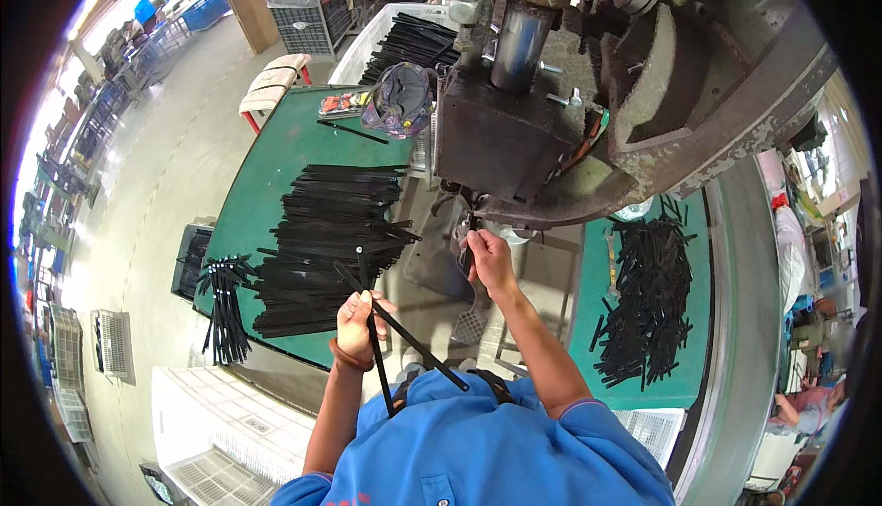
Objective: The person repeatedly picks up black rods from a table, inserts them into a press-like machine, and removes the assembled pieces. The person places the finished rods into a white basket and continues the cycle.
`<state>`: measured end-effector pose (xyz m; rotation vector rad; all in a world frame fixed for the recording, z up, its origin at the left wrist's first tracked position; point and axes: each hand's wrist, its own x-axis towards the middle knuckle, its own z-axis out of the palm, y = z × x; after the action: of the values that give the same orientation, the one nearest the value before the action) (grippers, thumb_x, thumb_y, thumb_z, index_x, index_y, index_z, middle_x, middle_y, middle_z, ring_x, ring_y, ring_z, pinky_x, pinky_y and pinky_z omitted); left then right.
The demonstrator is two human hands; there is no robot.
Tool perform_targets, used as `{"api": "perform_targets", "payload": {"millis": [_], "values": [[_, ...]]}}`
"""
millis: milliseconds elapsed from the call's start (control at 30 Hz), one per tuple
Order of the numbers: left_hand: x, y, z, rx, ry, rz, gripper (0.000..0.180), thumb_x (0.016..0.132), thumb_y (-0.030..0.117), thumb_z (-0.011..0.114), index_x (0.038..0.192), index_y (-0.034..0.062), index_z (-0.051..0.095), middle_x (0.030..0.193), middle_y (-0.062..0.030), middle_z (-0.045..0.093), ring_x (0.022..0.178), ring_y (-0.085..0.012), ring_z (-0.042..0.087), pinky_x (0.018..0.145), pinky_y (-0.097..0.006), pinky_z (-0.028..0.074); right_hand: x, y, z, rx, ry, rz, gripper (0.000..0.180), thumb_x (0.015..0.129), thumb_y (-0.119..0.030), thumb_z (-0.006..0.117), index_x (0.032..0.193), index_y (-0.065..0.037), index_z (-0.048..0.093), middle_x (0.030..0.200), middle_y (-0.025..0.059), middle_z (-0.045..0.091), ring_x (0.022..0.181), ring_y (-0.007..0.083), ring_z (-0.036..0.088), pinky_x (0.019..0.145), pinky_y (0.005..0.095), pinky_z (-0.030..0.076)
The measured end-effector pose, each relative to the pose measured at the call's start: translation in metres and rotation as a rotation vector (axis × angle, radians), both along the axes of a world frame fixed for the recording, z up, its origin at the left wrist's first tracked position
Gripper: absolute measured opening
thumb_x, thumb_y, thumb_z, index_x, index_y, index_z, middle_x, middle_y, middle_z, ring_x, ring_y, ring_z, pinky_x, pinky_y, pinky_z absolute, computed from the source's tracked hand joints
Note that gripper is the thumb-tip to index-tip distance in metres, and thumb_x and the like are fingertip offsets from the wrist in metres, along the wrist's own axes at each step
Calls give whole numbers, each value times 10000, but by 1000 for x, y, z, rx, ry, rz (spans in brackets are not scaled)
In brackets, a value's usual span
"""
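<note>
My left hand (355, 322) is closed around two long flat black strips (413, 345) that cross each other, one slanting down toward my blue shirt. Under the head of a dark metal press (505, 134), my right hand (491, 262) pinches the end of a short-looking black piece (472, 244); its other end is hidden by the press. Beside my left hand, a broad stack of black strips (322, 249) covers much of the left green table (262, 170). Several strips with shiny dots at their ends (225, 308) hang over that table's near corner.
On the right green table (588, 331) lies a loose heap of black strips (648, 290) with a wrench (612, 262) alongside. A patterned cap (398, 102) sits by the press. Behind stands a white crate (354, 60) of strips. A white basket (197, 414) stands at lower left.
</note>
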<state>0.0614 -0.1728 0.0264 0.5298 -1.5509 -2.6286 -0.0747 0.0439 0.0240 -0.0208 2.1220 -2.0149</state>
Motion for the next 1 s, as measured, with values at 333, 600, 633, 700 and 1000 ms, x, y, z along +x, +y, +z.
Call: {"api": "perform_targets", "payload": {"millis": [333,600,633,700,1000], "values": [[10,-2,-2,-10,17,-13,233,961,224,443,953,16,550,761,-131,650,409,-82,473,382,-203,400,7,-19,-4,-222,-114,-15,327,942,-290,477,785,-18,566,476,-9,452,347,88,478,355,225,394],[12,-4,10,-25,73,-18,250,966,233,434,926,11,542,743,-139,647,400,-87,471,372,-199,390,-22,36,-32,729,171,79,345,845,-314,607,1068,-51,607,899,138,663,767,241,659,657,346,530],[15,-4,13,-48,52,-20,247,965,232,436,927,11,539,741,-138,646,400,-89,472,372,-202,391,-28,40,-26,747,555,-236,239,835,-208,537,949,-17,623,808,223,640,782,352,635,635,400,505],[9,6,26,-102,18,-65,240,964,229,438,930,11,534,738,-135,645,401,-92,475,371,-207,393,-80,65,-85,649,820,-303,252,851,-179,503,1036,-28,583,954,241,620,916,393,597,736,409,482],[-12,43,37,-74,6,-352,228,957,233,455,951,30,559,755,-102,647,433,-87,486,411,-200,387,-151,62,-96,664,627,-155,243,858,-211,574,1025,-37,603,906,149,648,819,288,625,706,348,502]]}}
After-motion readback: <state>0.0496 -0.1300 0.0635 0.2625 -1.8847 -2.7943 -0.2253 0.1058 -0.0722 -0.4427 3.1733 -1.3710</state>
